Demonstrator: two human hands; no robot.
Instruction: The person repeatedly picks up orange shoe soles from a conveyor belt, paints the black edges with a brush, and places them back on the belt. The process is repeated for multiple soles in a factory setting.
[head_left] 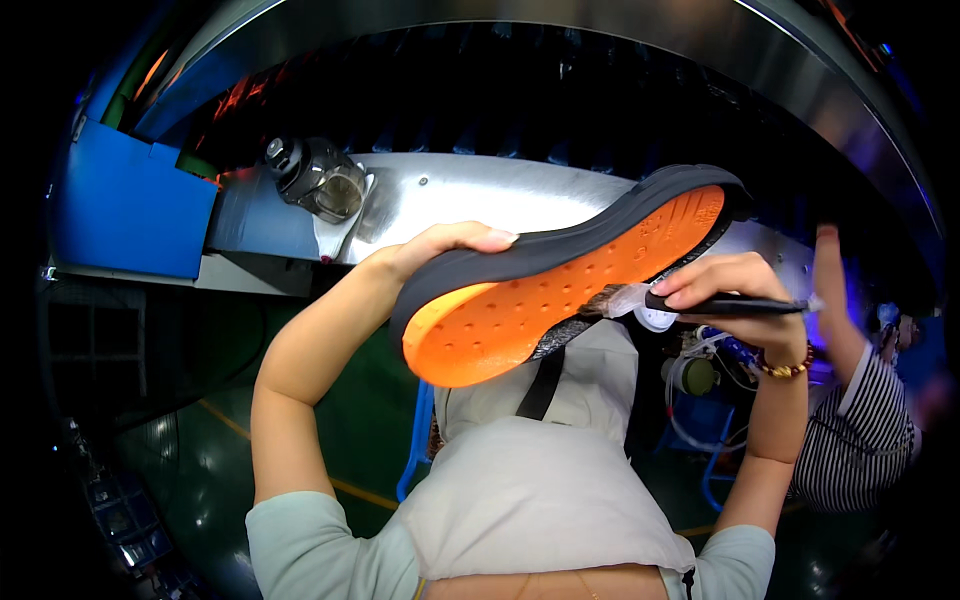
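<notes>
A shoe sole (570, 275) with a black rim and an orange, dimpled inner face is held up in front of me, its inner face toward me. My left hand (450, 243) grips its upper black edge, with the thumb along the rim and the other fingers hidden behind. In my right hand (735, 290) is a brush (715, 303) with a black handle and a pale wrapping near the bristles. Its dark bristles touch the sole's lower edge near the middle, next to a dark textured strip.
Behind the sole runs a metal ledge (440, 190) below a dark machine opening. A dark transparent bottle (325, 185) stands on the ledge at left, near a blue box (130, 205). At right, a person in a striped top (855, 440) reaches toward the machine.
</notes>
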